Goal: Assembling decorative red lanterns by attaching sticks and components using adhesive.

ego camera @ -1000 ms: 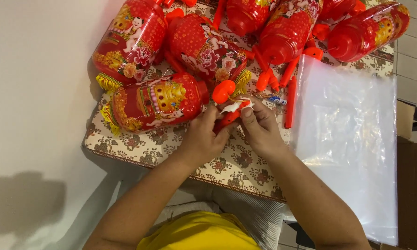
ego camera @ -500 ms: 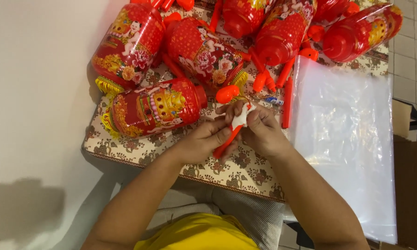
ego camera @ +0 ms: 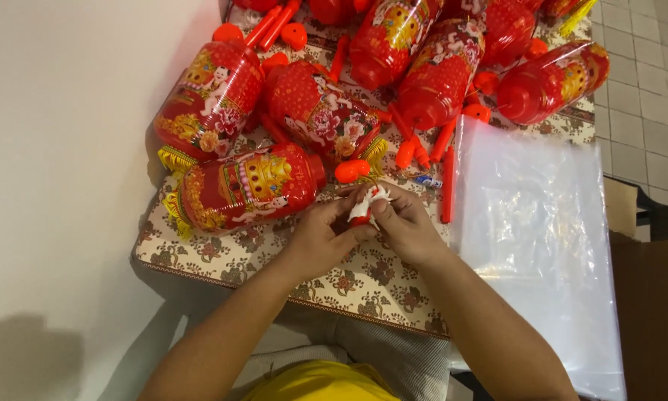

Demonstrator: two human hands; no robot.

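A floral-patterned surface (ego camera: 223, 256) carried a clear plastic sheet (ego camera: 542, 245) and red printed lanterns, the nearest lantern (ego camera: 249, 186) lying just left of the left hand (ego camera: 323, 238) and right hand (ego camera: 404, 226), both pinched around a small red-and-white piece (ego camera: 367, 204) between them.

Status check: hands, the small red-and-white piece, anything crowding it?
Left hand and right hand both pinch the small red-and-white piece above the floral table. Red lantern lies close left; clear plastic sheet right.

Even indoor light — soft shadows, sharp.
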